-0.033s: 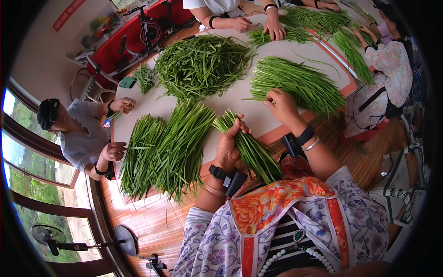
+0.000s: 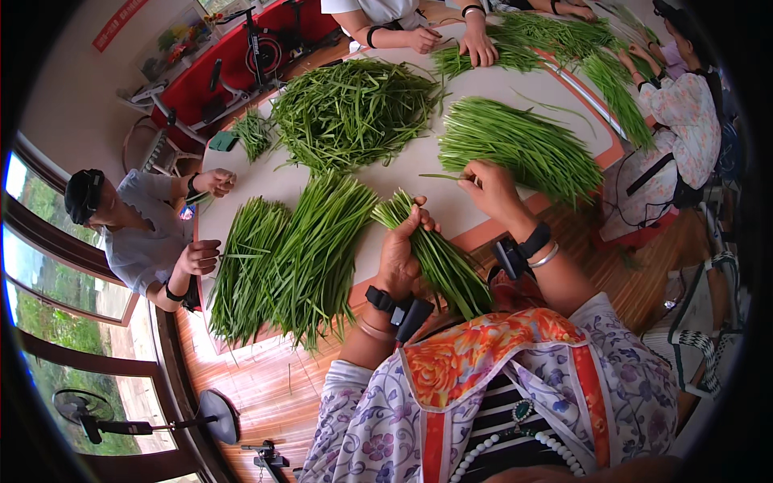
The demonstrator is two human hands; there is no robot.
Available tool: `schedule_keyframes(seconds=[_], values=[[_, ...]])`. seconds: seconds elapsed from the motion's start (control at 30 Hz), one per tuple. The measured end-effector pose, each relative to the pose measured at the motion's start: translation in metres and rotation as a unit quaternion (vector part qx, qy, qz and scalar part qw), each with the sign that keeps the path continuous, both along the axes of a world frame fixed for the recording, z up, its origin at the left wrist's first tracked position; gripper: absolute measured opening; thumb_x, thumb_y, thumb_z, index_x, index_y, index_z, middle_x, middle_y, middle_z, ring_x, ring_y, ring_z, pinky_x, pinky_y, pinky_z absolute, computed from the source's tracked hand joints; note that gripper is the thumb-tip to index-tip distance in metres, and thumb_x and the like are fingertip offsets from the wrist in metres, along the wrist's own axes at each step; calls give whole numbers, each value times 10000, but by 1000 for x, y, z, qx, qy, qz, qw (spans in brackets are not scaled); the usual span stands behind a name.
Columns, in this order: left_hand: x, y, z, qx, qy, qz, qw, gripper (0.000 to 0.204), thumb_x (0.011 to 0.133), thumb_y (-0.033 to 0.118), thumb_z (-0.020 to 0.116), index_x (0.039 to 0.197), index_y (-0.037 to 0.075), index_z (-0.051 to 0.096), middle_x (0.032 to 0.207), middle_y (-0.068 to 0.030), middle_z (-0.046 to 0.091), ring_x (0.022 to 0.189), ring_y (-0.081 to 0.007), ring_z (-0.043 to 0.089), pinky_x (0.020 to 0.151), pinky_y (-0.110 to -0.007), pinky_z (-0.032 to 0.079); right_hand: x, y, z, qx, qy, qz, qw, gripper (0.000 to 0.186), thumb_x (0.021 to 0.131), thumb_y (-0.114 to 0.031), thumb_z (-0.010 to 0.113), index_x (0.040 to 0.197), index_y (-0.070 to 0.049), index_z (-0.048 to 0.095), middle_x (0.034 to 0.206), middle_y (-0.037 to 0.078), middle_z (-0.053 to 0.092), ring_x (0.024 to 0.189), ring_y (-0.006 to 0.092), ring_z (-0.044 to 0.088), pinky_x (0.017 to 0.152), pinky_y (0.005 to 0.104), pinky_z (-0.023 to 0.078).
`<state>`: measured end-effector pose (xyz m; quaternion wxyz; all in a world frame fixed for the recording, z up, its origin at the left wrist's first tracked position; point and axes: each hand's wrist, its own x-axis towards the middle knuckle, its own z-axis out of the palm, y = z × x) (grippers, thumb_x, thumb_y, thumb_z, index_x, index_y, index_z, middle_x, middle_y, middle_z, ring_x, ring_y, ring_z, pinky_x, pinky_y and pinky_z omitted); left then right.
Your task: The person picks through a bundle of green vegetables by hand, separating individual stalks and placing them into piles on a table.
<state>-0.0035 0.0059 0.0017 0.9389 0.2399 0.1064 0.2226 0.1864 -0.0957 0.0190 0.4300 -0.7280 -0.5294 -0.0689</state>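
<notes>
While the left hand (image 2: 399,256) curls snugly round a bunch of green stalks (image 2: 451,278), the right hand (image 2: 493,191) has its thumb and fingers pinched together on a single stalk (image 2: 439,175), which points left over the worktop (image 2: 407,169). The bunch sits at the near edge, its pale ends poking out beyond the fist and its leafy tips drooping near, towards the person's lap.

From where I stand, the stuff looks light, each blade next to nothing by itself. I'd guess the pale ends are the firmer part, while the green tips are floppy and would bend or bruise if squeezed. The stalks look smooth, so a loose fist might let a few slide out. I'd grip the bunch near those pale ends, as here, and pinch a lone stalk near one end. Just right of the right hand lies a neat pile (image 2: 519,145); a tangled heap (image 2: 354,113) sits farther off, left.
</notes>
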Motion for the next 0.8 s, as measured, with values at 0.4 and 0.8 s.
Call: schedule_keyframes(seconds=[0.4, 0.8], values=[[-8, 4, -10, 68, 95, -17, 993, 176, 954, 249, 623, 965, 80, 577, 858, -60, 599, 893, -201, 577, 832, -362, 504, -23, -19, 9, -73, 263, 247, 930, 171, 858, -115, 707, 824, 31, 625, 667, 71, 605, 620, 98, 529, 586, 286, 453], [-2, -3, -6, 79, -20, -11, 997, 172, 976, 214, 590, 912, 70, 520, 775, -12, 472, 769, -170, 497, 806, -366, 462, 20, 4, 4, -149, -103, -85, 980, 128, 820, -89, 682, 849, -16, 581, 890, 140, 590, 829, 373, 616, 670, 470, 496]])
